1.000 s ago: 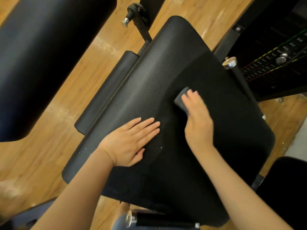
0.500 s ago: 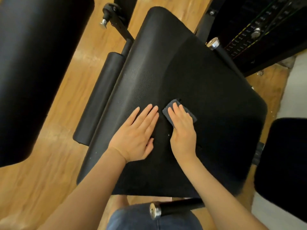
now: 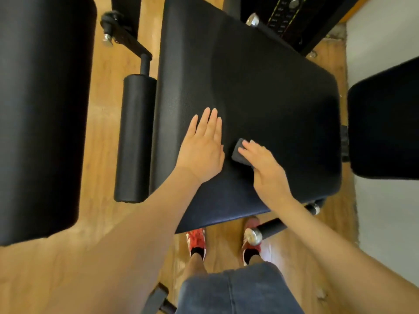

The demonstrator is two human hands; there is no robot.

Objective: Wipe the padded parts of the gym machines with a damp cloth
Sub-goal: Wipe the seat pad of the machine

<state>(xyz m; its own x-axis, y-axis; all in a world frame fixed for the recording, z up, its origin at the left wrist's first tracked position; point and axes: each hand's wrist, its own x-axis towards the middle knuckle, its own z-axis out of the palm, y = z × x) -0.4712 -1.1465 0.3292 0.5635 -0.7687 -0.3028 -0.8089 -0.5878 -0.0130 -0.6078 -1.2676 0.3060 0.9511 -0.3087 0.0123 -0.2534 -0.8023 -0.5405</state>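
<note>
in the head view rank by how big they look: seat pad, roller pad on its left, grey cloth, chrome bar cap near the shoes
1. seat pad
2. roller pad
3. grey cloth, partly under the right hand
4. chrome bar cap, though similar to the cloth's visible part

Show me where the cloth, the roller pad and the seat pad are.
cloth (image 3: pixel 239 152), head view, its exposed grey corner.
roller pad (image 3: pixel 135 137), head view, middle of its length.
seat pad (image 3: pixel 272 87), head view, bare top surface.
</note>
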